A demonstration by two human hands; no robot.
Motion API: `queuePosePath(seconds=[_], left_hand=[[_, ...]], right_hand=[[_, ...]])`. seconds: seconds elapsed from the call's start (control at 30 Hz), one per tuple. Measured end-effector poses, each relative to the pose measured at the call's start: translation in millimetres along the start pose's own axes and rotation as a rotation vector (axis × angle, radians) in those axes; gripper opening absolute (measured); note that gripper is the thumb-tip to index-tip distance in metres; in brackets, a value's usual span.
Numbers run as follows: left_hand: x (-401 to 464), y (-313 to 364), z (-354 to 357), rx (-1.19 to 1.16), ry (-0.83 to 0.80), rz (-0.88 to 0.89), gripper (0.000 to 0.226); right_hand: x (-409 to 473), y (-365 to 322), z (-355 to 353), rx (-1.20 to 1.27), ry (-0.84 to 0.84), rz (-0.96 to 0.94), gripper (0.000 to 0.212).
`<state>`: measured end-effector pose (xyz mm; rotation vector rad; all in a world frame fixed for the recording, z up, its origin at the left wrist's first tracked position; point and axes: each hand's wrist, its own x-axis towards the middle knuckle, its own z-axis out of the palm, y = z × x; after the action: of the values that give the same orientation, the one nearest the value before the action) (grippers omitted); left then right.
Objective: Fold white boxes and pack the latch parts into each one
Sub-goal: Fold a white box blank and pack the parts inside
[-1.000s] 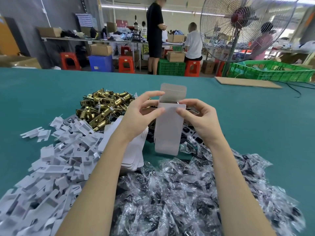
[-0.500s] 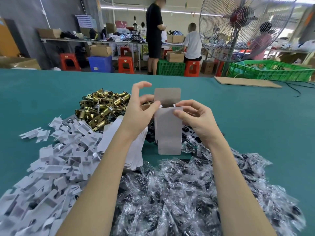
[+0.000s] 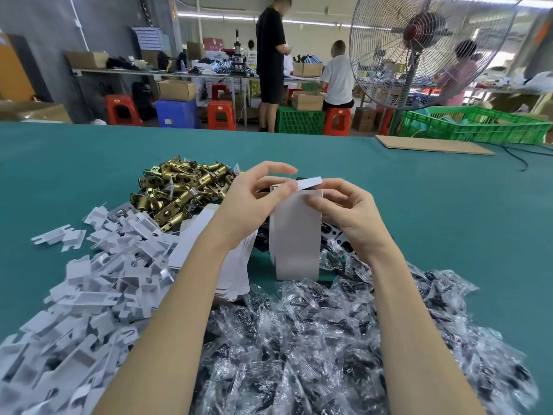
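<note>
White carton (image 3: 294, 235) stands upright above the teal surface (image 3: 419, 199), near its middle, as the left hand (image 3: 251, 202) and right hand (image 3: 344, 211) pinch its top, folding the flap (image 3: 309, 183) shut; brass latches (image 3: 176, 190) wait alongside for packing.

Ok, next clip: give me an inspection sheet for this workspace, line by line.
Surface: teal table, piled with parts near the person.
Job's things: white box held upright, top flap bent over; brass latches heaped behind the left hand; flat box blanks stacked under the left forearm.
Clutter: white card inserts at left; clear bagged parts in front; cardboard sheet at the far right.
Grippers: left hand and right hand both pinch the box's top.
Cables: black cable on the table's far right.
Surroundings: standing fan, green crate, three people at benches, red stools.
</note>
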<state>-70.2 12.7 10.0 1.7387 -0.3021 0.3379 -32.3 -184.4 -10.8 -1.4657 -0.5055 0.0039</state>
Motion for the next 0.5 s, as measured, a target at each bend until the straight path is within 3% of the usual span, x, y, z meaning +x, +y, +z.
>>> queuePosePath(seconds=[0.23,0.5], left_hand=[[0.0,3.2,1.3,0.006,0.094,0.011,0.017],[1.6,1.2,-0.5,-0.138,0.081,-0.03,0.019]], right_hand=[[0.7,-2.9,5.2,-0.003,-0.038,-0.054,0.015],[0.0,-5.6,18.7,0.113,0.108,-0.061,0.024]])
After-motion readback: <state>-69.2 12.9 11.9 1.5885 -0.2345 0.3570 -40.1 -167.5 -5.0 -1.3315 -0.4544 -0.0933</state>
